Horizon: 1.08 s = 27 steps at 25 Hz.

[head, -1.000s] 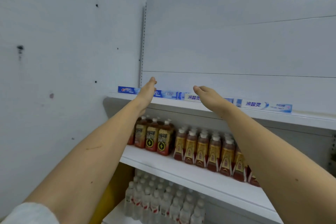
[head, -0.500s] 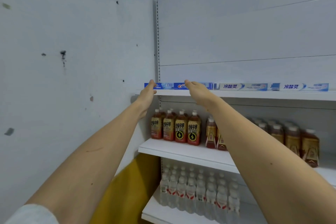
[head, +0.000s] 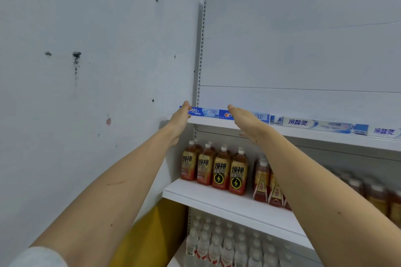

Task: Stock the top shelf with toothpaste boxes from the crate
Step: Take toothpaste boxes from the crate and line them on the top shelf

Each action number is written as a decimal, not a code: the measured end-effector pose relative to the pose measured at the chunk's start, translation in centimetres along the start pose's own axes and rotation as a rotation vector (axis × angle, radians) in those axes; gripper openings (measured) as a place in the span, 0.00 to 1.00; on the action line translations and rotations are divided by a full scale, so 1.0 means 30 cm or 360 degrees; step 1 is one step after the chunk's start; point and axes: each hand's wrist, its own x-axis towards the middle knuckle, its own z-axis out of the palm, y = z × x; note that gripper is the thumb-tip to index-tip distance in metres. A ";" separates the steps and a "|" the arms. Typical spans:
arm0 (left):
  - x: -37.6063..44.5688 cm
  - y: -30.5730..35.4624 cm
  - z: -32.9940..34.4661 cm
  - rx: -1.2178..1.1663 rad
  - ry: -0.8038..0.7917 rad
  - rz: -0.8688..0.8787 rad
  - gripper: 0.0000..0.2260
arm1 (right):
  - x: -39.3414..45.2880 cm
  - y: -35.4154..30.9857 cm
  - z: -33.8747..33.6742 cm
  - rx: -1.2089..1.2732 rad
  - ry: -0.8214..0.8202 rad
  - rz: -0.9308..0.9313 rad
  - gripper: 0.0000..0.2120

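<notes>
— Item one?
— Top shelf (head: 303,134), white, wall-mounted.
— Stock on it?
— Toothpaste boxes lying flat, end to end along the front edge: two blue Crest boxes (head: 206,112) at left, pale blue-white boxes (head: 314,124) rightward.

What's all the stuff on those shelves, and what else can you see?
Crest toothpaste boxes: two showing, blue, left end of top shelf.
White toothpaste boxes: at least two, white-blue, further right on the top shelf.
Energy drink bottles: several, amber, middle shelf.
Red-labelled bottles: several, right of those.
Water bottles: many, clear, bottom shelf.
Yellow object: one, beside the shelves, low.
Left hand: open, at the leftmost Crest box's end.
Right hand: open, before the second.
</notes>
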 end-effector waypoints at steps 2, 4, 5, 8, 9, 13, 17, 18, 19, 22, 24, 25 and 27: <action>0.096 -0.007 0.004 0.0022 0.0035 0.0031 0.25 | 0.104 0.010 -0.012 -0.0021 -0.0032 -0.0044 0.29; 0.184 -0.006 0.013 0.0060 0.0086 0.0062 0.24 | 0.210 0.014 -0.030 0.0044 -0.0038 -0.0081 0.29; 0.224 -0.005 0.019 0.0072 0.0108 0.0064 0.24 | 0.262 0.015 -0.039 0.0087 -0.0026 -0.0087 0.29; 0.348 -0.012 0.035 0.0137 0.0118 0.0078 0.25 | 0.410 0.015 -0.060 0.0121 -0.0021 -0.0115 0.30; 0.387 -0.021 0.032 0.0173 0.0127 0.0083 0.25 | 0.449 0.015 -0.064 0.0100 -0.0041 -0.0126 0.30; 0.566 -0.045 -0.018 0.0408 0.0085 0.0186 0.26 | 0.601 -0.016 -0.102 -0.0066 -0.0036 -0.0235 0.28; 0.817 -0.071 -0.133 0.0805 -0.0143 0.0258 0.32 | 0.772 -0.036 -0.102 -0.0223 0.0085 -0.0299 0.25; 0.884 -0.080 -0.159 0.0961 -0.0242 0.0232 0.35 | 0.816 -0.029 -0.088 -0.0305 0.0101 -0.0301 0.23; 0.956 -0.090 -0.178 0.1110 -0.0349 0.0193 0.38 | 0.864 -0.017 -0.070 -0.0418 0.0101 -0.0298 0.22; 1.157 -0.104 -0.203 0.1342 -0.0688 0.0029 0.47 | 1.009 0.009 -0.006 -0.0863 -0.0084 -0.0196 0.23; 1.264 -0.107 -0.181 0.1362 -0.0891 -0.0054 0.50 | 1.097 0.012 0.036 -0.1077 -0.0313 -0.0015 0.30; 1.314 -0.110 -0.165 0.1344 -0.0986 -0.0089 0.50 | 1.134 0.011 0.058 -0.1108 -0.0405 0.0074 0.34; 1.418 -0.108 -0.132 0.1297 -0.1185 -0.0159 0.47 | 1.216 0.013 0.109 -0.1128 -0.0541 0.0221 0.39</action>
